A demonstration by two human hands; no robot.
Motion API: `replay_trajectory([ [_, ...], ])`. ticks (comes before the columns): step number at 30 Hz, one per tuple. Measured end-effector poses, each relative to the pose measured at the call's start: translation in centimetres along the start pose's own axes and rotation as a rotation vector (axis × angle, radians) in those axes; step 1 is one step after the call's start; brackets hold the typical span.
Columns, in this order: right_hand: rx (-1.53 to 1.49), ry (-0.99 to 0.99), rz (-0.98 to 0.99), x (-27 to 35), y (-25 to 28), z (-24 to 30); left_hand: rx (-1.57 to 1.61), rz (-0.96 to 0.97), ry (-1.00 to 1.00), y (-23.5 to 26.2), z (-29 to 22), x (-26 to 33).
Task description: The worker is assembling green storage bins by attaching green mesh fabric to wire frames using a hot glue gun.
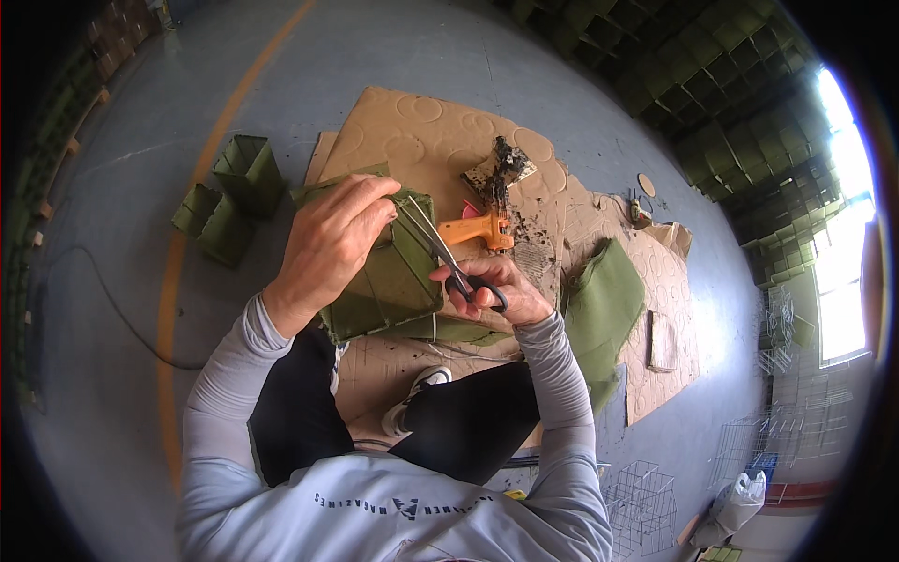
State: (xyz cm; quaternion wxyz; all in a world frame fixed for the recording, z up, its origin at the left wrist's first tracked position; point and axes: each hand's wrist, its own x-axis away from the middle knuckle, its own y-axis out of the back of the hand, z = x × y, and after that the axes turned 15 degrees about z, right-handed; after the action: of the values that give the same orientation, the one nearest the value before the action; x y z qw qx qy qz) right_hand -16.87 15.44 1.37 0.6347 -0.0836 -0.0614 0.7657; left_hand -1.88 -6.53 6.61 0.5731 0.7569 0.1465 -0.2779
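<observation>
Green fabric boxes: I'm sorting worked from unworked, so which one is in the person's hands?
The green box over the cardboard sheet, gripped by the left hand while the right hand works scissors on it. The two other boxes sit untouched on the floor.

White plastic bag [735, 506] lower right on floor

Left hand [330, 245]: palm down, fingers curled over top edge of held item, wrist bent slightly, forearm running up from lower left, grey sleeve to wrist. Right hand [496, 288]: fingers and thumb through scissor [459, 267] handles, knuckles toward camera, closed in grip, blades pointing up-left toward left hand. Right forearm rising from lower right, elbow bent, grey sleeve. Hands near each other, not touching. Person seated, knees bent, dark trousers, one foot tucked between thighs.
</observation>
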Motion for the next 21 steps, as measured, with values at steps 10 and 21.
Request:
replay_trajectory([
  [10, -0.214, 0.040, -0.049, -0.2, -0.8, -1.8, 0.025, 0.005, 0.008, 0.2, 0.1, -0.2],
  [21, -0.178, -0.001, -0.065, 0.2, -0.5, -2.5, 0.027, 0.021, 0.025, 0.1, -0.2, -0.1],
])
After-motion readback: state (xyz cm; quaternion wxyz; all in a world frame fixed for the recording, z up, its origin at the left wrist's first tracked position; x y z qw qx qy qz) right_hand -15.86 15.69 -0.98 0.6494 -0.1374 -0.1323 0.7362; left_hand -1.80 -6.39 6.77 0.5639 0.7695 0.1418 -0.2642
